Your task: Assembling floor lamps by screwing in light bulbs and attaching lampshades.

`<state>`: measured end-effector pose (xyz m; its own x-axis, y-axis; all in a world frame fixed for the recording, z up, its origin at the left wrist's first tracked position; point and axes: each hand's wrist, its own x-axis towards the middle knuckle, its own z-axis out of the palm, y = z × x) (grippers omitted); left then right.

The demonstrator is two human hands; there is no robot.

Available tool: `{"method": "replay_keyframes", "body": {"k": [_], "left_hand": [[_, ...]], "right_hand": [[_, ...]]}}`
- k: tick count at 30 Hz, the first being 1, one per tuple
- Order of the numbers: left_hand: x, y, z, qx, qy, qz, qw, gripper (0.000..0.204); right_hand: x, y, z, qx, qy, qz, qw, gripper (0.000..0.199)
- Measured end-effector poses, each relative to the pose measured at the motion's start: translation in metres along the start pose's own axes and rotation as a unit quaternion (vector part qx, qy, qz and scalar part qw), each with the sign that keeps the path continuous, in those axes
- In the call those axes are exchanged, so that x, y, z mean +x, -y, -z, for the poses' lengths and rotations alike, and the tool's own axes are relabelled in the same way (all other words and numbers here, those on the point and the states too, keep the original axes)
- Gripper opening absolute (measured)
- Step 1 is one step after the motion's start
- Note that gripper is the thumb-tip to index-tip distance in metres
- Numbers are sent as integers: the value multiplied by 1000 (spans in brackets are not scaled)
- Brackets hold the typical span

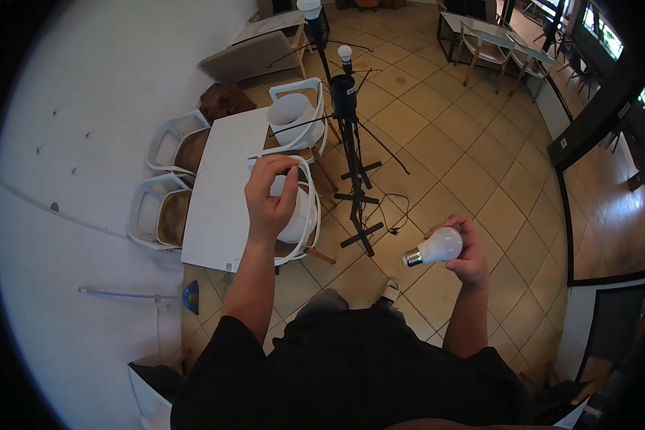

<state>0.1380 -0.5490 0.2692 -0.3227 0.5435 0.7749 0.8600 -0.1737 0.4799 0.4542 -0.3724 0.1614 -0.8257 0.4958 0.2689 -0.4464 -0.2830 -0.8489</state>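
A white light bulb [443, 245] with a silver screw base is in my right hand [469, 252]. Fingers and thumb wrap its round end, and the base points left. My left hand [271, 197] is raised in front of the white table, fingers curled and thumb close to the fingertips. Whatever it may pinch is too small to make out. Ahead, between and beyond my hands, black stands [345, 100] rise with thin rods sticking out sideways. One white bulb [345, 53] sits on top of a stand, and another bulb [309, 7] tops a stand at the upper edge.
On the left, a white table [218, 172] has white chairs [166, 211] along both sides. A black cable [401, 215] lies on the tiled floor [466, 165] beside the stands' feet. Glass panels [609, 222] in dark frames line the right; more tables and chairs stand farther back.
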Motion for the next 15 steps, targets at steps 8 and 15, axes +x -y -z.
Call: {"method": "replay_keyframes", "body": {"k": [8,15], "left_hand": [[66,16,-56,-127,1,43,991,39],[102,45,-85,-236,54,103,965,79]], "right_hand": [[104,54,-15,-75,-96,183,975,72],[213,117,-91,-254,46,236,937,61]]}}
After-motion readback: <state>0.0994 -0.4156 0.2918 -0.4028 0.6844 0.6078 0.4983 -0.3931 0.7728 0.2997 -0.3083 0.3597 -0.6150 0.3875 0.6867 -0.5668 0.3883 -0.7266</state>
